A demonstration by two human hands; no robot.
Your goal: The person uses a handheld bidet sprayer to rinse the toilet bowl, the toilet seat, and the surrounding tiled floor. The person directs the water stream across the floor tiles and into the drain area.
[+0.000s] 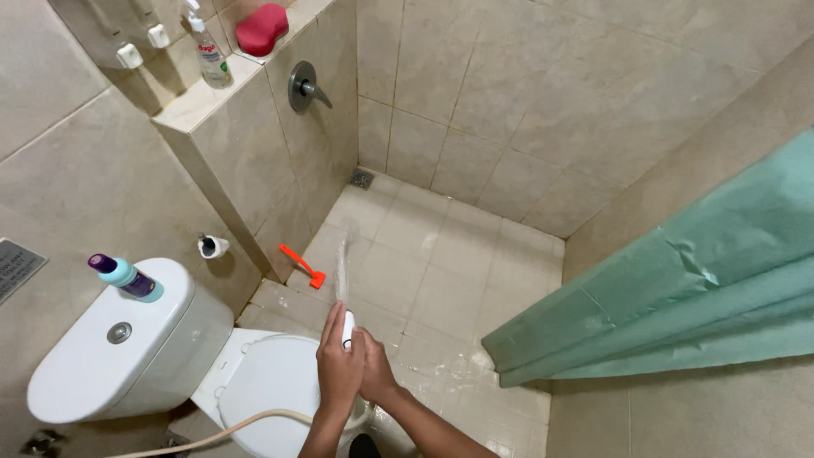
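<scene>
Both my hands wrap the white spray nozzle (348, 329): left hand (337, 369) fingers curled round it, right hand (373, 366) fingers pressed against it; water jets onto the shower floor (441, 263).

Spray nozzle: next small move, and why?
Probably swing the spray nozzle left toward the orange razor. Both the left hand and right hand grip it, its jet lands mid shower floor, and that strip looks unrinsed.

Green curtain (678, 288), orange razor, perhaps (303, 265), toilet tank (110, 348).
</scene>
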